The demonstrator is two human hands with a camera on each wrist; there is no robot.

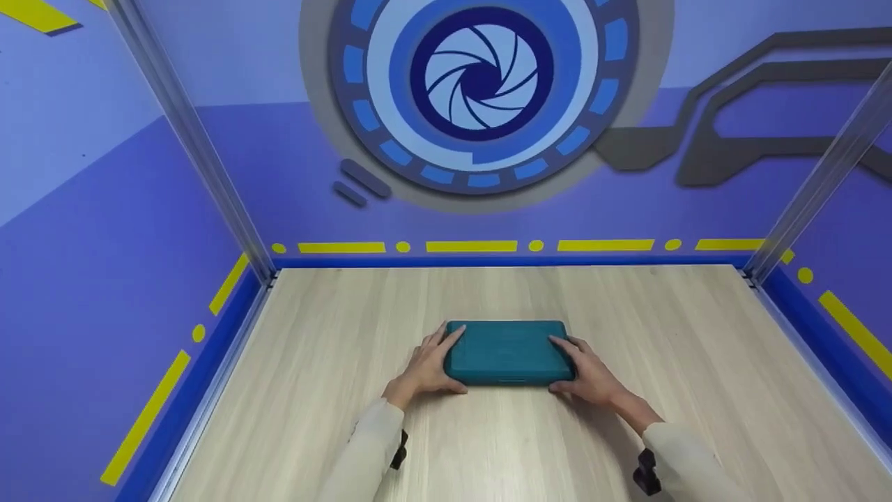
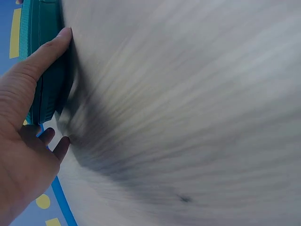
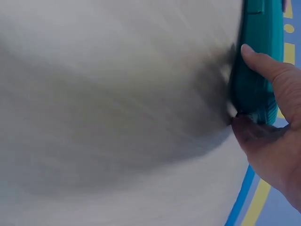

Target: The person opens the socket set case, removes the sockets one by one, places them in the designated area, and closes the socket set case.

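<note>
A teal rectangular case, its lid closed, lies flat in front of me over the wooden table. My left hand grips its left end, thumb along the near side. On the opposite end, my right hand holds it the same way. The left wrist view shows the left thumb pressed against the case's side. In the right wrist view the right thumb lies on the case's front side, near a small latch-like tab. Whether the case touches the tabletop I cannot tell.
The pale wood-grain tabletop spreads around the case. Blue-purple printed panels with yellow dashes stand at the back and both sides. Metal posts rise at the table's back corners.
</note>
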